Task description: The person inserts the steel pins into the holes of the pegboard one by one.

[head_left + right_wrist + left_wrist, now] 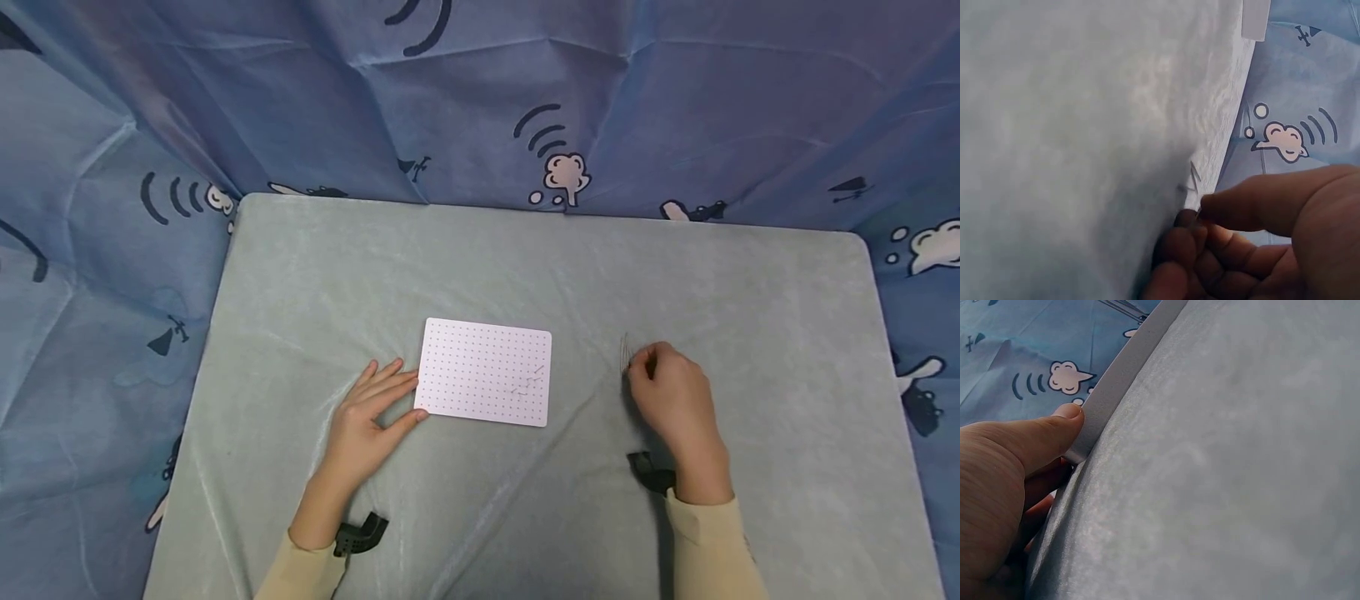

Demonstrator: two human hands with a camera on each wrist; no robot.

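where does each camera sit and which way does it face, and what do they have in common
Head: worn on the head, facing forward and down at the table, board and pins; left hand, right hand and sleeves show.
Left wrist: on that wrist, facing the board's edge; the thumb and part of the fingers show.
Right wrist: on that wrist, facing the pins; thumb and curled fingers show.
Shared: head and right wrist both show the pins; the curtain is in all three.

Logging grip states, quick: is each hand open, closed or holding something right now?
Left hand: open, touching the edge of the white board.
Right hand: closed, seemingly pinching a thin pin.
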